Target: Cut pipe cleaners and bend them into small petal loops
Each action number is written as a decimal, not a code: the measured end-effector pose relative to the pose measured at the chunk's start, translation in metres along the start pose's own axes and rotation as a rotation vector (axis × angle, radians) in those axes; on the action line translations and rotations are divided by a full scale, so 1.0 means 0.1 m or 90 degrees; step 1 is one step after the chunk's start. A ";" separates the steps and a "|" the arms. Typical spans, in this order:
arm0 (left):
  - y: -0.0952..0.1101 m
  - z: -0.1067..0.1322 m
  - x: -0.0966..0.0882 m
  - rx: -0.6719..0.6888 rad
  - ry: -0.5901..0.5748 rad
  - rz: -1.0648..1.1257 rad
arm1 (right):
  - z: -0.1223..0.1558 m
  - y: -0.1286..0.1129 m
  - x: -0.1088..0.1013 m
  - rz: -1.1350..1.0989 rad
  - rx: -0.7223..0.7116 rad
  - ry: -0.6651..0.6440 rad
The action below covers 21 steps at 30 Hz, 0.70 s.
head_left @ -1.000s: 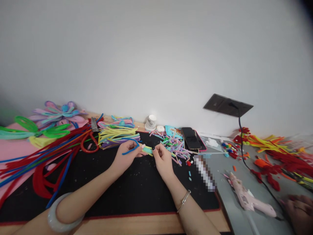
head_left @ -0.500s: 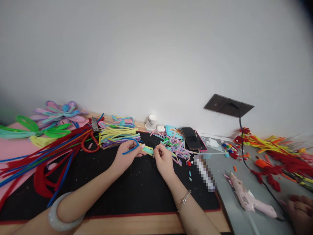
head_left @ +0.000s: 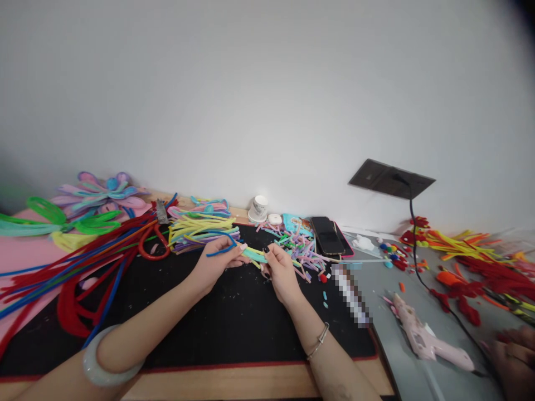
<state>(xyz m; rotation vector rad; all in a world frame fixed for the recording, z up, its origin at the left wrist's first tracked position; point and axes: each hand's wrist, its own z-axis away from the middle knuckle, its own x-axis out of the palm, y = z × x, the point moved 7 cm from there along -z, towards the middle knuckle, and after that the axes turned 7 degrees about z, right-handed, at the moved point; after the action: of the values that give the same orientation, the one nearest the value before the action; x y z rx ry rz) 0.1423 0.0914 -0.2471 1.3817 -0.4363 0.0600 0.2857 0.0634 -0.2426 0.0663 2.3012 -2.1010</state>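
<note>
Pinched tight from either end, the short mint-and-yellow bundle point(head_left: 253, 255) of fuzzy stems sits between two hands, over the middle of the black mat point(head_left: 234, 323) on the surface. From where I stand, the grip of the left hand point(head_left: 219, 256) is closed on one end, thumb pressed over fingers; a bent blue stem point(head_left: 220, 253) lies across that same hand, and I can't make out whether it is tied in with the bundle or only tucked there. The right hand point(head_left: 281, 268) has its grip narrowed on the other end, thumb and fingertips working close in.

It looks like fiddly lining-up or twisting, so I'd let the left hand be the clamp and the right do the fine moves, pressing lightly, since fuzzy stems seem likely to flatten or kink. Strands fan a little near the right fingertips; evening them there before any tightening should give a neater end. The loose blue length could snag, so I'd hold it clear of the fingers.

Just beyond the right hand lies a heap of cut pieces point(head_left: 298, 248), near enough for a sleeve or wrist to scatter; beyond the left, a yellow stack of stems point(head_left: 203, 229) lies close behind the knuckles.
</note>
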 end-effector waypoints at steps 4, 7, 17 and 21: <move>0.03 0.00 -0.01 0.011 0.012 -0.035 | -0.04 0.08 -0.06 0.054 0.036 0.033; 0.05 0.00 0.00 0.018 0.014 -0.058 | -0.04 0.07 -0.09 0.072 0.044 0.052; 0.02 0.00 0.02 0.016 0.004 -0.068 | 0.00 -0.01 -0.03 0.133 0.032 0.011; 0.04 0.01 0.01 0.019 0.014 -0.050 | 0.00 0.02 0.03 0.133 0.052 -0.046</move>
<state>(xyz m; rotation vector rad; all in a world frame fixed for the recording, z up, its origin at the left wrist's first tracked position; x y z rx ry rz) 0.1422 0.0914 -0.2428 1.4257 -0.3646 0.0173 0.2829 0.0635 -0.2448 0.2184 2.0681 -2.0554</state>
